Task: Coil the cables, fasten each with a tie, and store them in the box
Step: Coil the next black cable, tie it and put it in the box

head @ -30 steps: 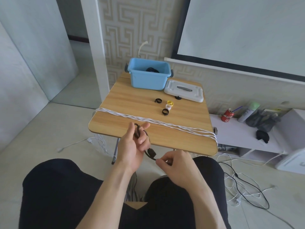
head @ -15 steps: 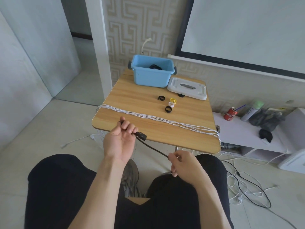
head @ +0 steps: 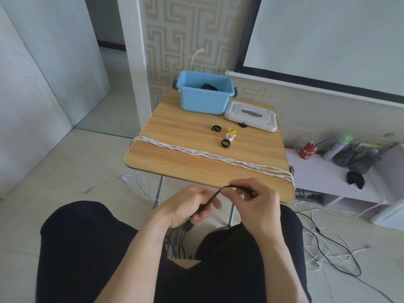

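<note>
Progress: early | both my left hand and right hand pinch thin black cable, coiling underway | long white cable bundle uncoiled on table | dark coil apparently in blue plastic box | ties unused.

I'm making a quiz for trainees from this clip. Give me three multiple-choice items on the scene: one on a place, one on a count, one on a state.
1. Where does the white lid lie?
A. on the box
B. on the table right of the box
C. on the floor

2. How many yellow ties lie on the table?
A. one
B. three
C. none

3. What are the two hands doing?
A. resting flat on the table
B. both gripping a black cable
C. lifting the box

Key: 1 B, the lid lies flat on the table beside the blue box. 2 A, one yellow tie shows. 3 B, the left hand and right hand hold the black cable.
</note>
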Available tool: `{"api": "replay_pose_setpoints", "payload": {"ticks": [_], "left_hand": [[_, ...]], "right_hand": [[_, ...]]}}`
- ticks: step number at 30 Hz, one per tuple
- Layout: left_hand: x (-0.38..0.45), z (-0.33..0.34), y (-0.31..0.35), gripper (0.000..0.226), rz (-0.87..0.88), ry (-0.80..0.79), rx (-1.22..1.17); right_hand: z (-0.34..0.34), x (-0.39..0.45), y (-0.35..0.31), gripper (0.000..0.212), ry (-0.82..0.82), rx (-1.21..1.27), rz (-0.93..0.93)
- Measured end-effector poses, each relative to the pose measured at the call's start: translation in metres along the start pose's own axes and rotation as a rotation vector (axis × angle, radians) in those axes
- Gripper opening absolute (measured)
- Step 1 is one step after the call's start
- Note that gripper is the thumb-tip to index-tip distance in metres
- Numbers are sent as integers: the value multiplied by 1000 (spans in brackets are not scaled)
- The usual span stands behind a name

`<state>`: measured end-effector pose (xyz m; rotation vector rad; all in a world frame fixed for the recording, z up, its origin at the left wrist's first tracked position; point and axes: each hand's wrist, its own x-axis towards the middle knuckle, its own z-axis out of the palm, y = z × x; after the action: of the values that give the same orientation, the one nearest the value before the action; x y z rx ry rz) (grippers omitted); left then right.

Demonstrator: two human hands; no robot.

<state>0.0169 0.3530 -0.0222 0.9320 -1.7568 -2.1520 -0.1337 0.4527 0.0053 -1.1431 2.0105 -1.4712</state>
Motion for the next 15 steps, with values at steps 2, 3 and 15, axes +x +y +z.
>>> {"api": "replay_pose_setpoints", "payload": {"ticks": [2, 3, 15], "left_hand": [[-1, 0, 4, 40, -21, -97, -113], [-1, 1, 7, 42, -9, -117, -175], [2, -8, 17, 36, 404, 263, -1113]], "right_hand": [[4, 0, 8, 20, 121, 138, 88], [6, 0, 12, 19, 141, 199, 119], [16, -1, 34, 21, -412, -114, 199]]}}
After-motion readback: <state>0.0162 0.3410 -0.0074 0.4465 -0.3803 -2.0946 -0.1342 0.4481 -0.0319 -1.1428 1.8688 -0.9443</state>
